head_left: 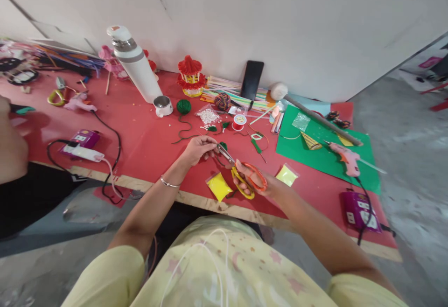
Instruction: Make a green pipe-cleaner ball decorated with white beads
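My right hand (247, 178) grips scissors (258, 176) with one orange and one yellow handle loop, its fingers through the loops. The blades point up and left to my left hand (201, 149), whose fingers are pinched together at the blade tips. What they hold is too small to make out; dark green yarn lies close by. Just below the blades is a bag of yellow powder (219, 186). A paler yellow bag (287, 175) lies right of my right hand. Beyond my hands are a green yarn ball (184, 106), white beads (207, 115) and a red thread spool (239, 122).
A white bottle (137, 66), a metal cup (163, 106) and a red-and-yellow craft piece (191, 76) stand at the back. Right, a pink glue gun (347, 158) rests on green sheet (325, 157). Another person's arm (12, 143) is at the far left.
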Tool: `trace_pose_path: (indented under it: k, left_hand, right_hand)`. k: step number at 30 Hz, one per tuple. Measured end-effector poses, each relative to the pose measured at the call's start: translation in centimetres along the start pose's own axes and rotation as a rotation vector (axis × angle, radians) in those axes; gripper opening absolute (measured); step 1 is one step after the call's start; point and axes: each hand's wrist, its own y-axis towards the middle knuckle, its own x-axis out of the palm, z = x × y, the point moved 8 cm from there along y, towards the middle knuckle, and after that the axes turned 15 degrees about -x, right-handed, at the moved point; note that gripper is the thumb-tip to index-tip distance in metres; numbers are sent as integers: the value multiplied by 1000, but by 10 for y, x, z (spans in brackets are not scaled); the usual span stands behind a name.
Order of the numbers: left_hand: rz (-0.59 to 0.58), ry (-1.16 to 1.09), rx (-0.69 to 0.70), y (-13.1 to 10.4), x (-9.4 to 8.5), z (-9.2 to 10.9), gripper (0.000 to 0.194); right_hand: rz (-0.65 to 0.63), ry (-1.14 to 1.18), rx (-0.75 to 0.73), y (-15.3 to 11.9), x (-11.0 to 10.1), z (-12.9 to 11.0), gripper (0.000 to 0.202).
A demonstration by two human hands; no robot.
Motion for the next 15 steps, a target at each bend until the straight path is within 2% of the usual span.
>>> trace_pose_path:
  k: [7, 15]
  left_hand:
    - [-53, 15, -27, -2, 7, -1, 36]
    - [-42, 56, -79, -3, 7, -2, 32]
  right_hand:
    - [46, 3, 9, 6, 1, 1, 67]
    - [30, 32, -28, 5, 3, -3, 66]
